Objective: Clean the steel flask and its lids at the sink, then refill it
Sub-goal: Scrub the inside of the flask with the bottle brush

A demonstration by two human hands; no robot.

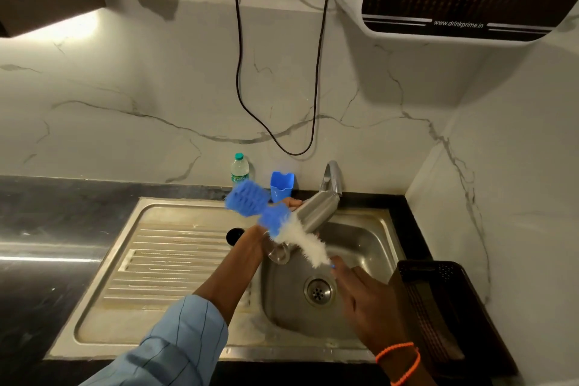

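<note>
Above the sink [175,213], my left hand [260,236] grips the steel flask [308,216] tilted, mouth toward me, base toward the tap [332,177]. My right hand [360,294] pinches the bottle brush [294,232] beside it.

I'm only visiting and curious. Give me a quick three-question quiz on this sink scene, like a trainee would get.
1. True or false: the bottle brush is inside the steel flask.
2. The left hand grips: A the steel flask, B a sponge, C a plate.
3. Fill in: the right hand holds the ____.
Key: 1 false; 2 A; 3 bottle brush.
</note>
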